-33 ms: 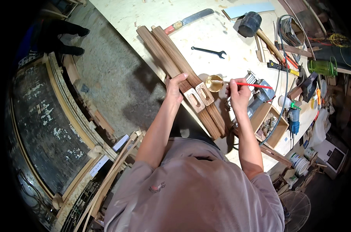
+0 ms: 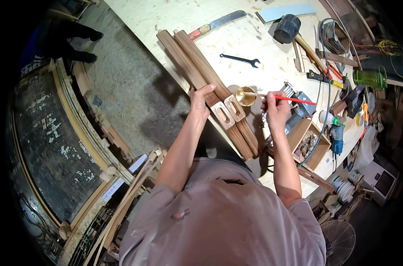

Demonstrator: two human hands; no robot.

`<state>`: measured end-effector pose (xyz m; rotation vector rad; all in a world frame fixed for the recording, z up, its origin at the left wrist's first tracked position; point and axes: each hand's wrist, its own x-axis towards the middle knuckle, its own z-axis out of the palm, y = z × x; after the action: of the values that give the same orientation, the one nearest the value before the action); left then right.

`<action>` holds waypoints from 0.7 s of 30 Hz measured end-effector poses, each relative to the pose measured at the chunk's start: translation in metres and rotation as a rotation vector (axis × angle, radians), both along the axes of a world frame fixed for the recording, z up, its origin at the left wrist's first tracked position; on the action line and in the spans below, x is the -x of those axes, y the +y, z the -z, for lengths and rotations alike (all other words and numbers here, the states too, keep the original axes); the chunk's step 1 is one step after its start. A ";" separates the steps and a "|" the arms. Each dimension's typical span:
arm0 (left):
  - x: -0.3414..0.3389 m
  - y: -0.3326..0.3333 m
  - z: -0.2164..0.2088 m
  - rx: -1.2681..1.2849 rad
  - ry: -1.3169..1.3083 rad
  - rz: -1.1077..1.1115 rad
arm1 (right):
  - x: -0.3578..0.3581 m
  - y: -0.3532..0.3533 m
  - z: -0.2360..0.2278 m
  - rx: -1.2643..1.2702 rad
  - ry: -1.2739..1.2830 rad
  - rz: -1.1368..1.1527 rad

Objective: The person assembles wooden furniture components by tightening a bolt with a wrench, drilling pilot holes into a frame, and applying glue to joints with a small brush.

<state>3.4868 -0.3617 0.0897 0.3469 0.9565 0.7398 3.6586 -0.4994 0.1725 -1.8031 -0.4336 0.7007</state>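
Two dark brown wooden legs point(image 2: 185, 58) lie side by side along the near edge of the workbench point(image 2: 139, 26). Each has a paler block with an oval slot, a mortise point(image 2: 223, 114), cut in it. My left hand point(image 2: 201, 101) is closed round the left leg beside these slots, thumb on top. In my right hand point(image 2: 276, 108) is a thin brush point(image 2: 294, 100) with a red handle, pinched between the fingers. Its tip reaches into a small round cup point(image 2: 246, 96) of yellowish paste, probably glue, just right of the legs.
Beyond the cup lie a wrench point(image 2: 239, 59), a red-handled saw or knife point(image 2: 217, 24) and a black mallet point(image 2: 287, 29). On the right are a power tool point(image 2: 301, 104), a wooden box point(image 2: 314, 144) of small parts and a dark hose point(image 2: 329, 80). Another person's legs point(image 2: 79, 42) show far left.
My right hand and the brush have shifted slightly to the right, the brush tip still at the cup. My left hand and the wooden legs stay in place.
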 end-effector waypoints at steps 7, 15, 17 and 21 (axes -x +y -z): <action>0.015 0.004 -0.003 0.052 -0.070 -0.001 | -0.005 -0.010 0.007 -0.103 0.161 -0.001; 0.015 0.006 -0.003 0.049 -0.047 -0.009 | -0.002 -0.022 -0.003 -0.350 0.370 0.203; 0.015 0.006 -0.005 0.052 -0.011 -0.019 | 0.006 -0.029 -0.011 -0.380 0.359 0.179; 0.015 0.006 -0.011 0.029 -0.013 -0.021 | 0.029 -0.030 -0.016 -0.358 0.251 0.099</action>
<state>3.4719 -0.3555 0.1006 0.3063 0.9586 0.7461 3.6293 -0.5296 0.1888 -1.3712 -0.2785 0.7195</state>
